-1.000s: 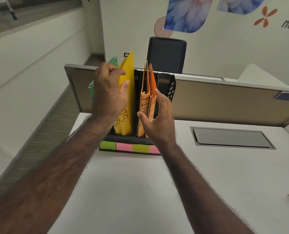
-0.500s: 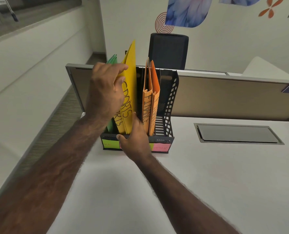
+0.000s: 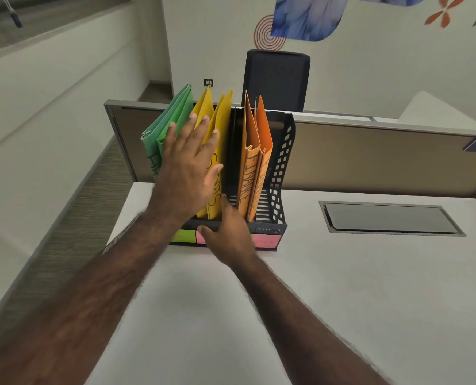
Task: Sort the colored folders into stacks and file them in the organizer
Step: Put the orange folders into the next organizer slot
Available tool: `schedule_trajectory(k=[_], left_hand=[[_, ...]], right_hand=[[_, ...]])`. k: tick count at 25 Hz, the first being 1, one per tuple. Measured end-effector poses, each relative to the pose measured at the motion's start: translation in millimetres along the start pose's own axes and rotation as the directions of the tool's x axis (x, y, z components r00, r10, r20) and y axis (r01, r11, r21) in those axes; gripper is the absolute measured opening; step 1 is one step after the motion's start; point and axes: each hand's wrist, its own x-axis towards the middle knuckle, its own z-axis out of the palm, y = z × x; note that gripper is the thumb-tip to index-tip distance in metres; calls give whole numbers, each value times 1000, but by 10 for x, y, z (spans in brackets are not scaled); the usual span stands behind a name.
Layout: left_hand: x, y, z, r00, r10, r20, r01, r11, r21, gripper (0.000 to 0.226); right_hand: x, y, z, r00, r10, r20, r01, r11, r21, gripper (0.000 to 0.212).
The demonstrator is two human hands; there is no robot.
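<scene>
A black organizer [image 3: 282,173] stands on the white desk [image 3: 342,287], right up against the brown partition [image 3: 370,154]. Green folders [image 3: 164,132] lean out of its left end, yellow folders [image 3: 223,118] stand in the next slot, and orange folders [image 3: 255,162] marked in black handwriting sit upright toward the right, with an open slot between yellow and orange.

The person's left hand [image 3: 187,168] is spread flat, its fingers [image 3: 203,129] straight and wide, lying against the front of the green and yellow folders; it holds nothing. The right hand [image 3: 228,229] rests low at the organizer's front lip, thumb raised toward the foot of the yellow folders, the other fingers bent over the edge; whether they truly grip it I cannot tell.

Green and pink sticky labels [image 3: 185,236] run along the organizer's base. A grey cable hatch [image 3: 389,218] is set in the desk to the right, and a dark chair back [image 3: 277,79] rises behind the partition.
</scene>
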Motion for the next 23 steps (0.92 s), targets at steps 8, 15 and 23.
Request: schedule_trajectory(k=[8, 15, 23], left_hand=[[-990, 451, 302, 991, 5, -136, -25, 989, -146, 68], [-1471, 1449, 593, 999, 45, -30, -52, 949, -310, 73], [-1543, 3106, 878, 984, 150, 92, -90, 879, -469, 71]], right_hand=[[-877, 508, -416, 938, -203, -282, 169, 975, -141, 74], [-1553, 1200, -1060, 915, -186, -357, 38, 923, -382, 86], [-2412, 2515, -2205, 864, -86, -497, -141, 905, -401, 87]])
